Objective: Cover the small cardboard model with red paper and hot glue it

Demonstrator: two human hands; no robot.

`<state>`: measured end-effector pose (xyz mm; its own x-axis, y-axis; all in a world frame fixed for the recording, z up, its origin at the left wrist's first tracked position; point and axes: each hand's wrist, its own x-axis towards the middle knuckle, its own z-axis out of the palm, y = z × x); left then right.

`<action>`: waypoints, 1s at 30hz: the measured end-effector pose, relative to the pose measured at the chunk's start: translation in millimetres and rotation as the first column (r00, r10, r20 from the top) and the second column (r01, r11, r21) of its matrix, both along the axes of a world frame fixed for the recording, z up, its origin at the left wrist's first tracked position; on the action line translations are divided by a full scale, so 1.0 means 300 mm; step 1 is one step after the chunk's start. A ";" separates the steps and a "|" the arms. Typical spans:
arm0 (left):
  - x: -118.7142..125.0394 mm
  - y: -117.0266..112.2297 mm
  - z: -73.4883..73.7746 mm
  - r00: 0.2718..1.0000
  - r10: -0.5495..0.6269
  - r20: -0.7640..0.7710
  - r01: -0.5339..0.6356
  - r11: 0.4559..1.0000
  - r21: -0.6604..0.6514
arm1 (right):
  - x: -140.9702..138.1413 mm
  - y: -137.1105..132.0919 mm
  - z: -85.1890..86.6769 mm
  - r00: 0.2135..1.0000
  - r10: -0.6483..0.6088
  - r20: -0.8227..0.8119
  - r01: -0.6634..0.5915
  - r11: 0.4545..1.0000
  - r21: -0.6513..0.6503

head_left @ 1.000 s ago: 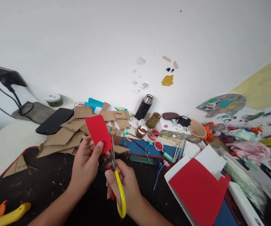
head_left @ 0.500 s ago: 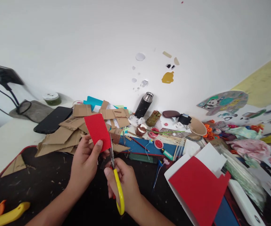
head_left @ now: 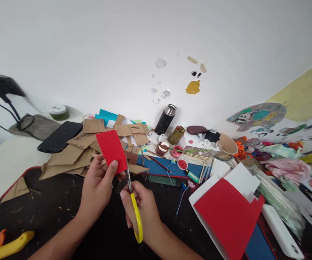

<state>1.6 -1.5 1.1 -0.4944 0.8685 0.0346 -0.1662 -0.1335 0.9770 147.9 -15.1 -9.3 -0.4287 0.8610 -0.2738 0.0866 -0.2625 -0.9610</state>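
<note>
My left hand (head_left: 97, 187) pinches the lower edge of a small red corrugated card piece (head_left: 111, 150), holding it up over the black mat (head_left: 50, 206). My right hand (head_left: 142, 211) grips yellow-handled scissors (head_left: 134, 204), blades pointing up along the right edge of the red piece. Both hands are closed on what they hold. A larger red sheet (head_left: 226, 216) lies on white card at the right.
A heap of brown cardboard scraps (head_left: 74, 153) lies behind the hands. A black flask (head_left: 165, 120), small paint pots, sticks, a blue board and craft clutter crowd the back and right. A dark phone (head_left: 59, 136) and cables sit at the left; a yellow tool (head_left: 8, 247) is bottom left.
The scissors and red piece have shifted slightly left and up in view as the head tilted; the hands keep the same grips.
</note>
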 end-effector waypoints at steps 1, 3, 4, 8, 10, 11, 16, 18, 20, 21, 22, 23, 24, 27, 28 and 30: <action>0.001 0.000 0.001 1.000 0.000 -0.004 0.000 1.000 -0.001 | -0.001 0.000 0.003 1.000 -0.006 0.006 0.006 1.000 -0.004; 0.003 0.001 0.003 1.000 0.004 -0.006 -0.004 1.000 -0.003 | -0.005 -0.002 0.008 1.000 -0.012 0.012 0.012 1.000 -0.010; 0.005 0.001 0.004 1.000 0.006 -0.002 -0.006 1.000 -0.005 | -0.006 -0.003 0.008 1.000 -0.013 0.012 0.014 1.000 -0.010; 0.014 0.002 0.002 1.000 0.025 0.013 -0.025 0.999 -0.030 | -0.011 -0.009 -0.004 1.000 -0.021 0.019 0.021 1.000 -0.018; 0.018 0.002 -0.003 0.999 0.036 0.013 -0.036 0.999 -0.040 | -0.012 -0.012 -0.016 0.999 -0.028 0.024 0.029 0.999 -0.021; 0.020 0.002 -0.005 0.999 0.039 0.012 -0.038 0.998 -0.041 | -0.013 -0.013 -0.022 0.999 -0.033 0.029 0.033 0.999 -0.023; 0.025 0.000 -0.013 0.999 0.047 0.016 -0.046 0.998 -0.035 | -0.018 -0.013 -0.019 0.998 -0.034 0.050 0.037 0.997 -0.061; 0.026 -0.001 -0.013 0.998 0.053 0.016 -0.052 0.998 -0.036 | -0.022 -0.012 -0.010 0.997 -0.035 0.062 0.040 0.996 -0.078; 0.028 -0.001 -0.013 0.998 0.054 0.014 -0.053 0.998 -0.042 | -0.026 -0.015 -0.004 0.997 -0.034 0.072 0.040 0.995 -0.086; 0.028 -0.001 -0.014 0.998 0.054 0.012 -0.054 0.997 -0.047 | -0.029 -0.017 -0.004 0.997 -0.033 0.072 0.040 0.995 -0.088; 0.029 -0.001 -0.015 0.999 0.053 0.008 -0.053 0.997 -0.051 | -0.032 -0.020 -0.006 0.997 -0.034 0.068 0.040 0.995 -0.090; 0.029 0.000 -0.016 0.999 0.052 0.002 -0.052 0.997 -0.054 | -0.035 -0.022 -0.008 0.997 -0.035 0.062 0.040 0.995 -0.091; 0.029 0.001 -0.018 0.999 0.049 -0.004 -0.049 0.997 -0.056 | -0.037 -0.024 -0.011 0.998 -0.039 0.056 0.044 0.995 -0.091; 0.023 0.006 -0.024 0.999 0.040 0.009 -0.040 0.998 -0.047 | -0.036 -0.025 -0.015 0.998 -0.043 0.034 0.046 0.993 -0.105; 0.019 0.008 -0.025 0.999 0.035 0.025 -0.034 0.999 -0.042 | -0.030 -0.023 -0.013 0.999 -0.038 0.028 0.041 0.994 -0.105; 0.010 0.009 -0.026 0.998 0.028 0.061 -0.026 0.999 -0.031 | -0.005 -0.018 -0.006 1.000 -0.017 0.024 0.019 0.996 -0.086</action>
<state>4.6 1.3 -6.7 -0.5181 0.8550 -0.0224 -0.2226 -0.1095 0.9687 146.3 -20.5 -11.2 -0.4060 0.8412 -0.3572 0.1033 -0.3461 -0.9325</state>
